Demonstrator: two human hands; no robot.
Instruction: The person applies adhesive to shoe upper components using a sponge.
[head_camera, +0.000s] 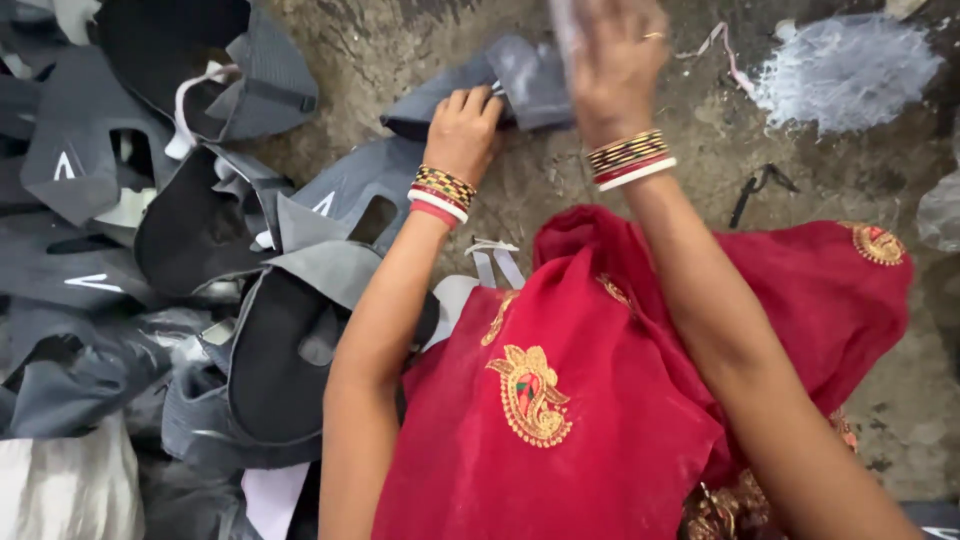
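- Red embroidered cloth (600, 400) nearest, over the lap.
- Heap of grey shoe-upper pieces (200, 260) left of the cloth.
- Beyond the cloth: left hand (463, 128) curled, gripping one grey piece (525, 80) on the concrete floor (400, 50).
- Right hand (612, 60) blurred beside it, grip hard to tell.

Single head camera looks steeply down, close over the floor (420, 40).

Left hand (465, 128) curled, knuckles up; right hand (612, 62) raised, blurred, perhaps pinching.
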